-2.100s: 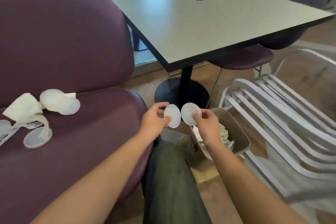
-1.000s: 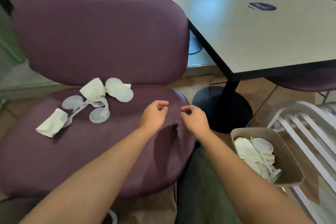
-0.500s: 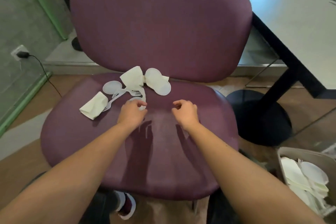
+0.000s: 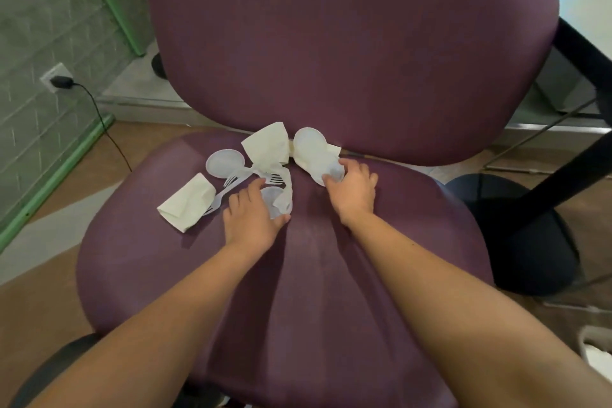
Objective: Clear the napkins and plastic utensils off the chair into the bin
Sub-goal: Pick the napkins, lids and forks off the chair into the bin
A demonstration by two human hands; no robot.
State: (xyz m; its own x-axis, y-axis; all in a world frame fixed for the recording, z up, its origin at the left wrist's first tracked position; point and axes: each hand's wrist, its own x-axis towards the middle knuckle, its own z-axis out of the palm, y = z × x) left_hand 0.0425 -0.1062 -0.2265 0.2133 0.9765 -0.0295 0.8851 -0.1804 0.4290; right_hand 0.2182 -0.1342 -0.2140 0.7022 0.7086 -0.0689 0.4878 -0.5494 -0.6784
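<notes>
Purple padding fills the view: a chair [image 4: 298, 275] with its litter bunched at the back of the seat. Two napkins lie there, one folded at the left [image 4: 187, 202], one crumpled [image 4: 266, 146] by the backrest, with forks [image 4: 238, 177] and clear lids [image 4: 225, 164] between them. The left hand [image 4: 251, 215] covers a lid [image 4: 276, 205], fingers [image 4: 256, 183] spread and curling round it. The right hand [image 4: 352, 190] pinches the edge of a lid [image 4: 323, 164] between thumb and fingers, not yet lifted. No bin shows in view. This looks like the pick-up step, both hands at once; next each must close, lift without snagging the forks, and carry to the bin.
</notes>
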